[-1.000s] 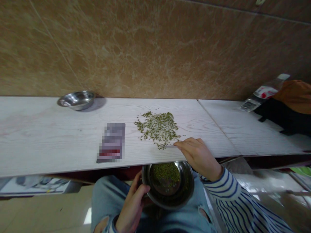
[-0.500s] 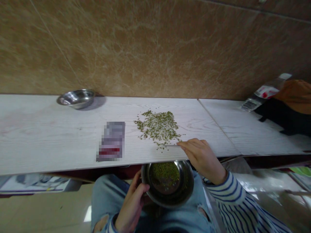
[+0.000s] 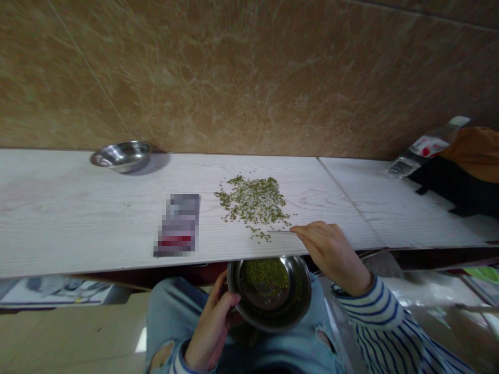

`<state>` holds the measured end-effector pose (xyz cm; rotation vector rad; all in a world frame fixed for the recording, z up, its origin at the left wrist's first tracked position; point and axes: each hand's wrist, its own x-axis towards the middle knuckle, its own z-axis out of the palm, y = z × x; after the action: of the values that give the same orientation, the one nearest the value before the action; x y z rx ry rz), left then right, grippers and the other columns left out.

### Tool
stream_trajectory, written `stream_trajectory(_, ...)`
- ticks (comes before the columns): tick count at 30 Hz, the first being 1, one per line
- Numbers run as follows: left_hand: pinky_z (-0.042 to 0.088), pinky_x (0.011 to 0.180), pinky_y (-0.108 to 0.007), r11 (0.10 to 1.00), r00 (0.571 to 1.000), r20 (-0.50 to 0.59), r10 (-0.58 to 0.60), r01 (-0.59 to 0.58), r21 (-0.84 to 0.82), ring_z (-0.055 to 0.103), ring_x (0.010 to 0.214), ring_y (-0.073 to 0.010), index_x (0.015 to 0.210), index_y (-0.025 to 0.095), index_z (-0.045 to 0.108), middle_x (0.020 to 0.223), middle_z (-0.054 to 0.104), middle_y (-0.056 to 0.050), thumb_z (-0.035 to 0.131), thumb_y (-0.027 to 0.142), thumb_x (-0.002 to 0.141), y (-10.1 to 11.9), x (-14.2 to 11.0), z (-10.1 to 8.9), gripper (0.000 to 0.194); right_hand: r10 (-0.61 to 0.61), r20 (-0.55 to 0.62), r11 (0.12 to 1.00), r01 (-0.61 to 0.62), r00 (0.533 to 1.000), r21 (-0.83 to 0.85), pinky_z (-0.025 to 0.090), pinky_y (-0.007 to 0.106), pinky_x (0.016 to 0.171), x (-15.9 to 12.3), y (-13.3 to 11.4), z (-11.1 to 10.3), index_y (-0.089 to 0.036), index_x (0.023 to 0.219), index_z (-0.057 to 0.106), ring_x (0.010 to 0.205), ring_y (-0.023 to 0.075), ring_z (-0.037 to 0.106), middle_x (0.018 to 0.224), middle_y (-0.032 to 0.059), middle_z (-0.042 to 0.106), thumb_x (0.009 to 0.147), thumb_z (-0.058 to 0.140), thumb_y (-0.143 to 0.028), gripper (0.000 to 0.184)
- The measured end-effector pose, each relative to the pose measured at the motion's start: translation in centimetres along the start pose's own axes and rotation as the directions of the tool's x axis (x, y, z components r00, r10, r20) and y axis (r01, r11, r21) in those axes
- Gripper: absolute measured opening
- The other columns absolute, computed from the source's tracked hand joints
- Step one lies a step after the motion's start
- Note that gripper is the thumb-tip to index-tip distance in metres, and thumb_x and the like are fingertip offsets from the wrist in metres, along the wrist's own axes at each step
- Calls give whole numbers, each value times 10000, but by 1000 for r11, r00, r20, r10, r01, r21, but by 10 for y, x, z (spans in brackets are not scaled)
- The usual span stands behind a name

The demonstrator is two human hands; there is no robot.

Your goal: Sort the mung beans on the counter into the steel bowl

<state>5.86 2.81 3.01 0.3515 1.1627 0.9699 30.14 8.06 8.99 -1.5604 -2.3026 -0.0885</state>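
Observation:
Small green beans [image 3: 253, 200], like mung beans, lie scattered in a loose patch on the white tabletop. My right hand [image 3: 331, 254] is closed in a pinch on a thin pointed metal tool [image 3: 281, 231]; its exact kind is unclear. The tool's tip points left, close to the beans at the patch's near side. My left hand [image 3: 214, 327] grips the left rim of a steel bowl [image 3: 298, 311], thumb over the edge and fingers partly hidden. Green beans [image 3: 267, 272] cover part of the bowl's bottom. The bowl sits over my lap, just below the table edge.
A shallow steel dish [image 3: 127, 161] stands by the wall at the back left. A blurred-out flat rectangle [image 3: 181, 223] lies left of the beans. At the right are a clear plastic bottle [image 3: 424, 148] and a black and brown bag-like item [image 3: 460, 179].
My right hand has shifted a little to the right with the metal tool, away from a few beans at the near side. My left hand and the bowl have hardly moved.

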Motion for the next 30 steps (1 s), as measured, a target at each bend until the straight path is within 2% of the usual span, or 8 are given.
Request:
stream_trajectory(8,451,567,-276,1000,1000,2,-10,10,12,581,733,-177,1229,199,521,919,682,-39,606,197,653,0,0,0,582,6,28,1000,-7,1000,30,377,314,759,-9,-3,-2,-221,1079,625,900,177,584,926,41,694,942,418,-208,249)
stream_trajectory(11,465,608,-288,1000,1000,13,-12,12,-2,580,787,-185,1237,203,514,971,675,-43,606,189,655,-1,1,-1,589,23,5,999,-23,1000,37,383,314,759,-11,-4,-3,-217,1079,626,894,173,591,911,46,693,947,409,-223,255)
stream_trajectory(21,470,586,-297,1000,1000,16,5,-5,3,577,758,-182,1233,197,516,1007,669,-51,603,190,664,-2,1,-1,576,16,18,998,-17,1000,64,378,320,761,-9,-9,-1,-222,1098,623,895,174,588,927,47,697,947,416,-220,256)
stream_trajectory(25,457,576,-278,1000,1000,27,-5,4,15,578,770,-185,1251,200,508,962,679,-46,614,193,658,-2,2,-3,603,14,6,998,-14,1000,56,379,311,755,-8,-11,1,-219,1091,627,898,167,590,936,44,701,943,424,-213,251)
stream_trajectory(30,469,616,-289,1000,999,27,-20,20,15,580,798,-188,1260,209,513,965,686,-35,626,204,643,-1,2,-3,627,1,13,999,-1,1000,42,385,311,765,-5,-12,3,-219,1114,622,909,161,589,948,43,701,937,439,-213,256)
